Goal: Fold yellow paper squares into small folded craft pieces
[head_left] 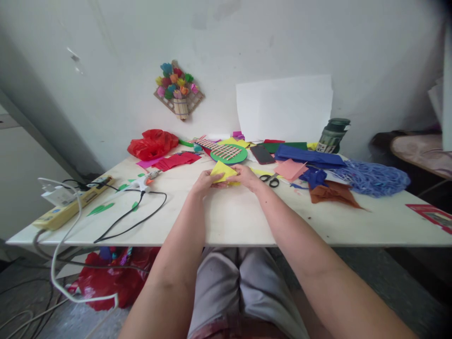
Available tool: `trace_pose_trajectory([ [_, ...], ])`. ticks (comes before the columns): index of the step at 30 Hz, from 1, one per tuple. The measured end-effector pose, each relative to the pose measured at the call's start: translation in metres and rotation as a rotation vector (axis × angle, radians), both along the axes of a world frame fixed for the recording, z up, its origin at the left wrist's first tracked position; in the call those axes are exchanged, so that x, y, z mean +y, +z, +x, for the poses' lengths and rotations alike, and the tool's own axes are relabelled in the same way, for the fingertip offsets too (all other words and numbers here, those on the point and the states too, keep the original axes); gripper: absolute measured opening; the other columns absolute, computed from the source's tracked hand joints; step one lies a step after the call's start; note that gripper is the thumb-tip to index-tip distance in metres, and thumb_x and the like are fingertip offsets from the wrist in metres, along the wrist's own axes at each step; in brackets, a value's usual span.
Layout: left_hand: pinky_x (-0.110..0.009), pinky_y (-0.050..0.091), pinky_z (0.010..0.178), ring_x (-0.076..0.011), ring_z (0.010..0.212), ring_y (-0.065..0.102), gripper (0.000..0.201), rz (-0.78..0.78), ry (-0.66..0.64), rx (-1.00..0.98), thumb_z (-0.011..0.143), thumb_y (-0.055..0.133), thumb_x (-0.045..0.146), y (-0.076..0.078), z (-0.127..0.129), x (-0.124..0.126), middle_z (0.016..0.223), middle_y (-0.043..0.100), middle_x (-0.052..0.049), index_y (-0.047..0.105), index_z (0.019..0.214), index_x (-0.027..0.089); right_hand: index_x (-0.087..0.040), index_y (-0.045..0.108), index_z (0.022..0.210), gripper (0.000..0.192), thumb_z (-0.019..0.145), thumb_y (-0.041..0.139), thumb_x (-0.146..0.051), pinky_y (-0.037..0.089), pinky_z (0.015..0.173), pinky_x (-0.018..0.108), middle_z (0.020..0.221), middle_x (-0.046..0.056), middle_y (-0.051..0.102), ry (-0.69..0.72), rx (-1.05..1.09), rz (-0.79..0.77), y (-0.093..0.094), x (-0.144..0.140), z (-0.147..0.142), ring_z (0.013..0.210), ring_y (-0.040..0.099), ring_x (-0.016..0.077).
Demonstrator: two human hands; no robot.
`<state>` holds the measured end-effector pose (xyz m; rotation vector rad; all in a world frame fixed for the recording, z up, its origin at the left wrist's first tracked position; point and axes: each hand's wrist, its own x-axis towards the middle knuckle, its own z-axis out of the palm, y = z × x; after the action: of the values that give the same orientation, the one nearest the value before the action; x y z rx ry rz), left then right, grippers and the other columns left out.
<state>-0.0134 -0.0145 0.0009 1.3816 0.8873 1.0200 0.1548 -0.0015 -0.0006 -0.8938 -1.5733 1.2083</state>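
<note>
Both hands, left (204,182) & right (247,178), grip closed on yellow paper (223,172) btwn them.

red frame (432,215) cut off, bottle label (322,147) unreadable

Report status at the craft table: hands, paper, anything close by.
Left hand and right hand both in a grip on the yellow paper, low over the table. Scissors just right of the right hand. Glue gun off left.
</note>
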Motion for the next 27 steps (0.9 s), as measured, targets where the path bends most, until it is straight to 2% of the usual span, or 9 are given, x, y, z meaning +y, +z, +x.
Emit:
trace_pose_trajectory([
  [5,-0.025,0.046,0.058,-0.0127,0.057,0.057,0.042,0.035,0.058,-0.005,0.056,0.067,0.038,0.0008,0.0009,-0.0002,0.076,0.064,-0.008,0.063,0.086,0.009,-0.013,0.057,0.082,0.036,0.049,0.070,-0.020,0.043,0.055,0.022,0.065,-0.001,0.060,0.002,0.011,-0.031,0.0033,-0.0035,0.0003,0.054,0.053,0.0088],
  [9,-0.022,0.043,0.054,-0.0109,0.055,0.054,0.039,0.077,0.053,0.036,0.058,0.065,0.039,0.0000,0.0009,0.0005,0.075,0.064,-0.007,0.064,0.085,0.010,-0.012,0.057,0.070,0.025,0.054,0.068,-0.027,0.037,0.046,0.018,0.054,-0.003,0.053,0.024,-0.040,-0.055,0.0023,-0.0040,0.0027,0.046,0.046,0.0058],
  [14,-0.023,0.042,0.054,-0.0131,0.059,0.055,0.040,0.093,0.025,0.085,0.057,0.065,0.039,-0.0017,0.0028,0.0008,0.074,0.064,-0.008,0.064,0.083,0.009,-0.012,0.054,0.062,0.027,0.049,0.069,-0.030,0.035,0.045,0.019,0.052,-0.004,0.052,0.010,-0.064,-0.065,-0.0029,0.0002,0.0028,0.045,0.045,0.0064],
  [18,-0.021,0.040,0.051,-0.0107,0.054,0.053,0.039,0.077,0.023,0.082,0.058,0.065,0.039,-0.0022,0.0024,0.0013,0.070,0.063,-0.006,0.063,0.083,0.010,-0.012,0.053,0.060,0.028,0.046,0.069,-0.031,0.035,0.044,0.020,0.050,-0.005,0.050,-0.042,-0.052,-0.059,-0.0019,-0.0005,0.0019,0.044,0.044,0.0065],
  [22,-0.020,0.037,0.047,-0.0087,0.046,0.049,0.033,0.062,0.069,0.098,0.056,0.067,0.039,-0.0041,0.0005,0.0045,0.058,0.059,-0.002,0.062,0.074,0.011,-0.013,0.051,0.057,0.026,0.047,0.069,-0.029,0.034,0.043,0.019,0.049,-0.005,0.049,-0.097,-0.015,-0.043,0.0008,-0.0016,0.0026,0.044,0.043,0.0058],
  [27,-0.020,0.039,0.048,-0.0089,0.048,0.049,0.033,0.099,0.080,0.128,0.054,0.068,0.039,-0.0055,0.0015,0.0066,0.056,0.058,-0.002,0.061,0.071,0.011,-0.012,0.058,0.063,0.024,0.050,0.069,-0.029,0.036,0.043,0.018,0.054,-0.003,0.054,-0.001,-0.035,-0.049,0.0014,-0.0027,0.0042,0.045,0.044,0.0058],
])
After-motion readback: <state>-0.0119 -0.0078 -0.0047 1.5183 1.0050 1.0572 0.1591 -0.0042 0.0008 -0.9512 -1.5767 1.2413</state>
